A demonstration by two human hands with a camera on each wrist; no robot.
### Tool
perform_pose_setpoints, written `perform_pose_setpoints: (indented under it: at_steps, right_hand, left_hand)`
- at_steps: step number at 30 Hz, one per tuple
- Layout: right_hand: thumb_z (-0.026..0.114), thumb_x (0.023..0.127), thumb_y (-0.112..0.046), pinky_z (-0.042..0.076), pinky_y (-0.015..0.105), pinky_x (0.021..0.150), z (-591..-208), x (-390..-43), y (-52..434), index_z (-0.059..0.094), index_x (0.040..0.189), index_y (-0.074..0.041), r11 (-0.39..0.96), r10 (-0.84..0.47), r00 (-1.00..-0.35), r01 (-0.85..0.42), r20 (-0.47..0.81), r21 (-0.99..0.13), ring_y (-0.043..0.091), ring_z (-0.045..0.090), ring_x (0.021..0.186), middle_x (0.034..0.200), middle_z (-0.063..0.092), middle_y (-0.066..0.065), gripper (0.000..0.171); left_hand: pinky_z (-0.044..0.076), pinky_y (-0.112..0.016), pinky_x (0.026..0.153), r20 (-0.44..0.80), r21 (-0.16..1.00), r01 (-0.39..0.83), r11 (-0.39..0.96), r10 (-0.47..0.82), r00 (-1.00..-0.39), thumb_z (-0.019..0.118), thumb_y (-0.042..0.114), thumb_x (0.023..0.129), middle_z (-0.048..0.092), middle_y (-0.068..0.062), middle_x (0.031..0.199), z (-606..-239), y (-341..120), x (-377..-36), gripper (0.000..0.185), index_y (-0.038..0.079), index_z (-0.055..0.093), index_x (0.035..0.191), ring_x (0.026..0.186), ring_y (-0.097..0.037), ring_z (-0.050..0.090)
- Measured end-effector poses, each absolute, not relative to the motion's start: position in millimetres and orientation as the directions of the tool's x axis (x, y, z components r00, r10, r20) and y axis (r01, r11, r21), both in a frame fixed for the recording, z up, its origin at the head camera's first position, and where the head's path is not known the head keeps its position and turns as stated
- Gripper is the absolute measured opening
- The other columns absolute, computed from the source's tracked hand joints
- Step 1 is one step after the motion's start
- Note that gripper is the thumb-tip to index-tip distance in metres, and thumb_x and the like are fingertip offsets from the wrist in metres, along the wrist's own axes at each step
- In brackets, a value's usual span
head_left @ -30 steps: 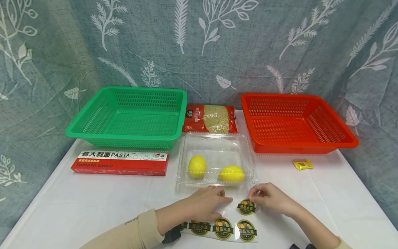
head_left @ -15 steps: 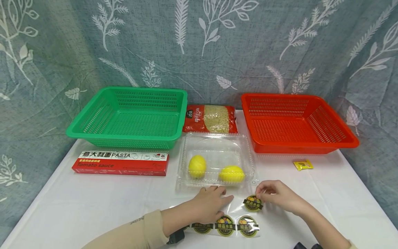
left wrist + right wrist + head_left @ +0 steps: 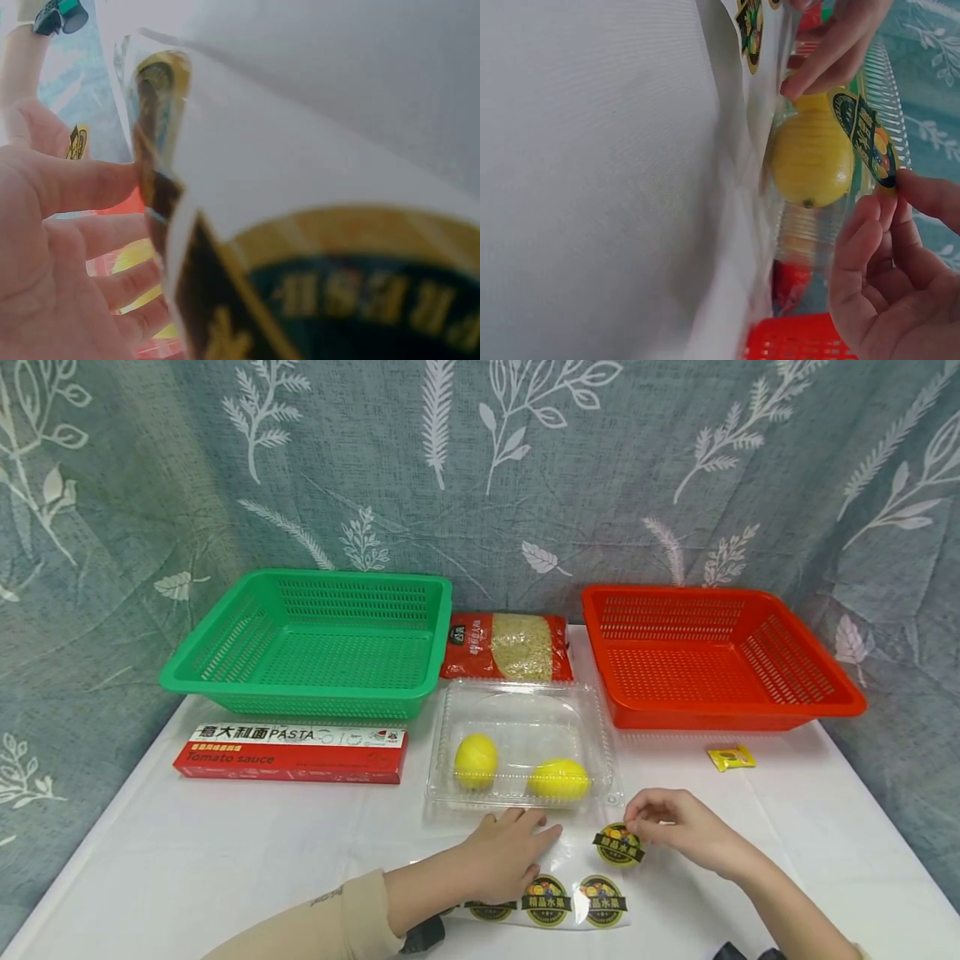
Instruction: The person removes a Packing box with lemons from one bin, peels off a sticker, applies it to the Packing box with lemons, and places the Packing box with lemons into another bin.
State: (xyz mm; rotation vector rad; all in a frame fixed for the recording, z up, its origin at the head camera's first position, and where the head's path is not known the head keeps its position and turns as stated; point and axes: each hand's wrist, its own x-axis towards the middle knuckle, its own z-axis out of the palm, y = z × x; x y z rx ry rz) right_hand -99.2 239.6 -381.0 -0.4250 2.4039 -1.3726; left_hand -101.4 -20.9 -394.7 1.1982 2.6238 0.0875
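My right hand [image 3: 686,827] pinches one round fruit-label sticker [image 3: 618,845] by its edge between thumb and fingertips. The right wrist view shows that sticker [image 3: 864,139] tilted up in the air, overlapping a lemon [image 3: 811,157] behind it. My left hand [image 3: 502,856] rests on the clear sticker sheet [image 3: 564,862], fingers spread and fairly straight. Part of the sheet lies hidden under that hand. In the left wrist view the thumb of my left hand [image 3: 82,180] touches the bent-up sheet, which hides its fingertips. Several black-and-gold stickers line the sheet's near side.
Just beyond the hands stands a clear plastic clamshell box [image 3: 517,706] with two lemons. Behind it lies a red pasta bag [image 3: 521,646]. A green basket [image 3: 360,702], a red pasta box [image 3: 292,764], a red basket [image 3: 705,718] and a yellow wrapped candy [image 3: 731,757] surround it.
My right hand has moved right and away from me with the pinched sticker, off the sheet's corner. The left hand and the sheet have shifted only slightly.
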Motion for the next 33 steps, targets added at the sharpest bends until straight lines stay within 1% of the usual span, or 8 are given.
perform_pose_setpoints:
  at_steps: [7,10,14,17,21,24,29,33]
  right_hand:
    - [0.059,0.086,-0.008,0.048,0.029,0.062,-376.3,-99.0,238.6,0.059,0.091,0.002,0.472,-0.416,-0.899,-0.087,-0.135,-0.877,0.012,0.056,0.070,0.080,0.060,0.006,0.011]
    - [0.059,0.086,-0.008,0.048,0.028,0.060,-374.6,-99.3,237.6,0.059,0.092,0.002,0.460,-0.413,-0.903,-0.096,-0.118,-0.883,0.013,0.057,0.067,0.080,0.060,0.006,0.012]
    - [0.058,0.087,-0.006,0.047,0.026,0.056,-372.3,-99.3,236.0,0.058,0.094,0.005,0.431,-0.412,-0.907,-0.112,-0.084,-0.896,0.013,0.055,0.063,0.079,0.060,0.008,0.014]
    - [0.058,0.087,-0.006,0.047,0.026,0.056,-370.0,-99.2,234.1,0.058,0.095,0.006,0.413,-0.402,-0.913,-0.107,-0.076,-0.904,0.012,0.055,0.063,0.080,0.059,0.009,0.015]
    - [0.059,0.087,-0.009,0.047,0.027,0.057,-367.8,-100.1,229.2,0.058,0.095,0.005,0.426,-0.384,-0.920,-0.100,-0.080,-0.899,0.015,0.055,0.064,0.081,0.060,0.009,0.016]
    - [0.060,0.087,-0.011,0.047,0.028,0.057,-366.0,-101.4,224.9,0.058,0.094,0.004,0.443,-0.375,-0.924,-0.102,-0.081,-0.891,0.016,0.056,0.064,0.080,0.060,0.008,0.017]
    - [0.060,0.087,-0.011,0.046,0.027,0.057,-362.3,-103.7,218.4,0.059,0.095,0.003,0.453,-0.358,-0.930,-0.090,-0.089,-0.887,0.017,0.055,0.065,0.079,0.060,0.007,0.017]
    - [0.060,0.087,-0.011,0.046,0.027,0.058,-360.4,-104.8,214.0,0.059,0.096,0.004,0.442,-0.360,-0.929,-0.089,-0.086,-0.893,0.015,0.055,0.065,0.079,0.060,0.008,0.018]
  left_hand:
    - [0.045,-0.040,0.084,-0.160,0.176,0.735,0.654,0.756,-0.634,0.055,0.029,0.090,0.042,-0.002,0.134,-392.4,-27.5,-98.8,0.049,0.017,0.043,0.137,0.115,-0.020,0.043]
    - [0.046,-0.036,0.082,-0.123,0.169,0.741,0.650,0.760,-0.639,0.056,0.030,0.090,0.045,-0.003,0.130,-391.6,-31.6,-97.0,0.049,0.015,0.045,0.135,0.111,-0.019,0.046]
    - [0.047,-0.031,0.078,-0.084,0.200,0.738,0.644,0.762,-0.642,0.059,0.030,0.088,0.050,-0.001,0.123,-388.8,-35.9,-95.9,0.047,0.015,0.049,0.132,0.104,-0.017,0.049]
    - [0.046,-0.029,0.079,-0.066,0.245,0.733,0.635,0.765,-0.641,0.059,0.028,0.088,0.052,0.000,0.119,-385.1,-38.2,-96.2,0.044,0.014,0.052,0.130,0.101,-0.015,0.051]
    - [0.045,-0.028,0.087,-0.047,0.337,0.710,0.618,0.765,-0.643,0.058,0.026,0.089,0.054,-0.001,0.118,-375.8,-40.2,-96.2,0.041,0.011,0.053,0.128,0.105,-0.015,0.052]
    - [0.044,-0.028,0.090,-0.022,0.422,0.676,0.604,0.752,-0.659,0.058,0.023,0.090,0.057,-0.003,0.116,-367.9,-40.0,-96.6,0.039,0.009,0.054,0.126,0.107,-0.015,0.053]
    - [0.047,-0.023,0.081,0.014,0.555,0.597,0.579,0.711,-0.703,0.059,0.019,0.089,0.061,-0.001,0.106,-363.6,-37.8,-99.7,0.033,0.008,0.057,0.120,0.095,-0.010,0.056]
    - [0.047,-0.018,0.074,0.042,0.649,0.534,0.542,0.675,-0.736,0.060,0.014,0.088,0.061,-0.002,0.100,-365.0,-36.1,-102.1,0.028,0.005,0.059,0.114,0.087,-0.009,0.056]
